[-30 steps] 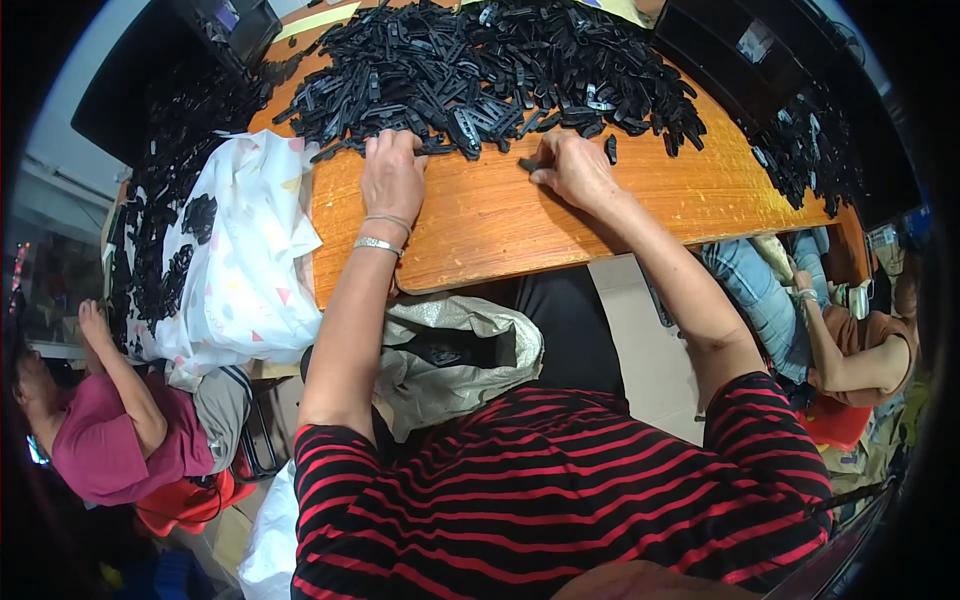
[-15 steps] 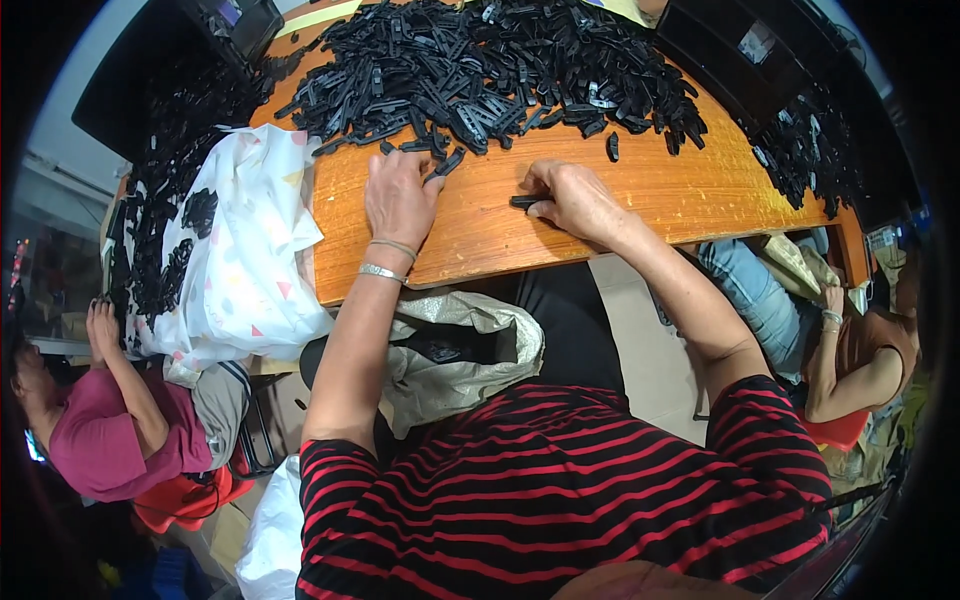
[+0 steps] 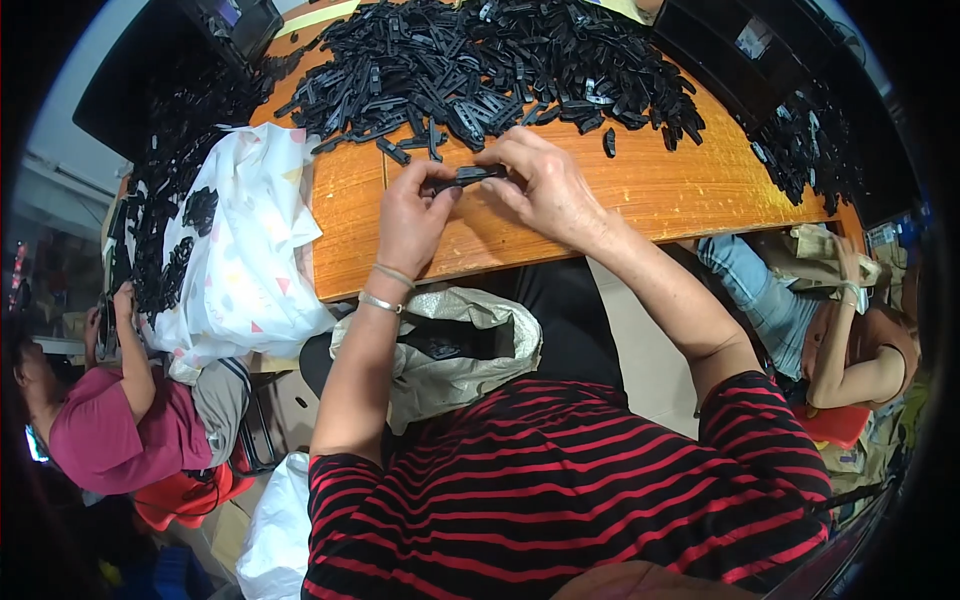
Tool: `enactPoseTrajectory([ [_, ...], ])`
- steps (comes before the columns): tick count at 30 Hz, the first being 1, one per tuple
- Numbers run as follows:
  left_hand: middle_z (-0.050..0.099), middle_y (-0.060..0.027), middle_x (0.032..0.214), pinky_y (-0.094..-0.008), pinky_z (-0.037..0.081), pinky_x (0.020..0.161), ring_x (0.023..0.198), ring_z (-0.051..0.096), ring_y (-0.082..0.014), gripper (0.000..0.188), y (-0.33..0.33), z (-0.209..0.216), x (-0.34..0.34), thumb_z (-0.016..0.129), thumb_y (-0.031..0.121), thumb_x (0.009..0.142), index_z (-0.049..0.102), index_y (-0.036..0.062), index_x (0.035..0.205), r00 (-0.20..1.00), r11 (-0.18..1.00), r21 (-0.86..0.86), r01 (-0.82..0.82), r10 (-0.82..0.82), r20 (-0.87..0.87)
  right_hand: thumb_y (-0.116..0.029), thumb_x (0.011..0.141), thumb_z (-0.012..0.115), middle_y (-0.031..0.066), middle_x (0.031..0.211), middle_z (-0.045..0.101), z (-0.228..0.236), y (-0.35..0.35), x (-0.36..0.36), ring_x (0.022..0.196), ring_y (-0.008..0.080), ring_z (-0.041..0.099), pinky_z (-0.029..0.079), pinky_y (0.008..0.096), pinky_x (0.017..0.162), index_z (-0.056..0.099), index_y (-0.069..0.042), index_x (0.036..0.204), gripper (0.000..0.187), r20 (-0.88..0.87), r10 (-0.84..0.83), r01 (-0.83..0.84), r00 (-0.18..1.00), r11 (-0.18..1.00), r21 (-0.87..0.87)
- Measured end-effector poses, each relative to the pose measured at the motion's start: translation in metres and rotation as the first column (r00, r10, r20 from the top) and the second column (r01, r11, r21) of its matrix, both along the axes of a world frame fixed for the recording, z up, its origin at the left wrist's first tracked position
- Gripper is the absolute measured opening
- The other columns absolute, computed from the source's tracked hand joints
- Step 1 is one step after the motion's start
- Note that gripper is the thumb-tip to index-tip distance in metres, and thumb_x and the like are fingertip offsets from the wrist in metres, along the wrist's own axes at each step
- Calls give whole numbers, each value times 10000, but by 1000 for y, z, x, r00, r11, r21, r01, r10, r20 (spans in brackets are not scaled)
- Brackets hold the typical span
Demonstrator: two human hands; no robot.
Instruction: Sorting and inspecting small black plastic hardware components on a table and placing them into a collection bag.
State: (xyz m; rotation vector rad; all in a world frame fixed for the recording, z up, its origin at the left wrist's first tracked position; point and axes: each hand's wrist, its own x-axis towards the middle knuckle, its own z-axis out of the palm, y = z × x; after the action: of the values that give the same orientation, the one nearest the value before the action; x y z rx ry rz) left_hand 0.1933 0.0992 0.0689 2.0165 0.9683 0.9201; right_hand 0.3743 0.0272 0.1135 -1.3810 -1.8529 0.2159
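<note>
A small, long black plastic piece (image 3: 478, 174) spans the gap between my two hands, above the near part of the wooden table (image 3: 590, 190). My left hand (image 3: 412, 212) pinches its left end between thumb and fingers. At the other end, my right hand (image 3: 555, 190) grips with fingertips and thumb. Whether it is one piece or two joined together, I cannot tell. Just beyond my hands spreads a large heap of similar black plastic pieces (image 3: 430, 75). A few loose ones lie at its near edge, and a single piece (image 3: 610, 142) sits apart to the right.
An open woven sack (image 3: 470, 310) rests at my lap below the table edge. White patterned plastic sheeting (image 3: 255, 240) drapes over the table's left side. Co-workers sit at left (image 3: 130, 430) and right (image 3: 865, 345), near more black pieces. Dark bins (image 3: 755, 60) stand at the far corners.
My left hand has drawn back from the heap's edge with a black piece. My right hand has moved left and up, so the hands now meet at the piece.
</note>
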Motion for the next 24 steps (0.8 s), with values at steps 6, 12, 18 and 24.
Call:
enactPoseTrajectory([
  [6, 629, -72, 1027, -229, 521, 843, 910, 632, -122, 232, -15, 7, -4, 606, -82, 861, 569, -39, 1086, 799, 891, -349, 289, -24, 601, -16, 757, 723, 104, 928, 602, 3, 0, -14, 746, 242, 636, 533, 319, 617, 660, -27, 1008, 259, 51, 90, -95, 995, 990, 104],
  [12, 622, -79, 1053, -220, 515, 839, 952, 621, -116, 219, -21, 15, -17, 599, -83, 867, 576, -51, 1082, 795, 861, -391, 324, -24, 605, 1, 736, 726, 113, 909, 606, 6, 0, -16, 800, 265, 648, 547, 328, 657, 671, -29, 995, 266, 36, 100, -102, 994, 993, 52],
  [18, 628, -67, 1030, -214, 519, 809, 929, 620, -102, 218, -37, 32, -21, 645, -39, 855, 584, -42, 1065, 770, 852, -399, 338, -7, 637, -1, 731, 734, 109, 902, 606, 6, -1, -16, 771, 246, 644, 539, 329, 658, 668, -15, 969, 248, 37, 118, -120, 992, 990, 77],
  [24, 632, -44, 986, -205, 501, 755, 854, 604, -78, 226, -47, 36, -22, 672, -14, 830, 596, -8, 1042, 879, 937, -296, 183, -21, 477, -128, 701, 827, 60, 901, 609, 16, -1, -20, 665, 121, 575, 490, 277, 597, 650, -12, 979, 349, -136, 58, -80, 989, 983, -168],
])
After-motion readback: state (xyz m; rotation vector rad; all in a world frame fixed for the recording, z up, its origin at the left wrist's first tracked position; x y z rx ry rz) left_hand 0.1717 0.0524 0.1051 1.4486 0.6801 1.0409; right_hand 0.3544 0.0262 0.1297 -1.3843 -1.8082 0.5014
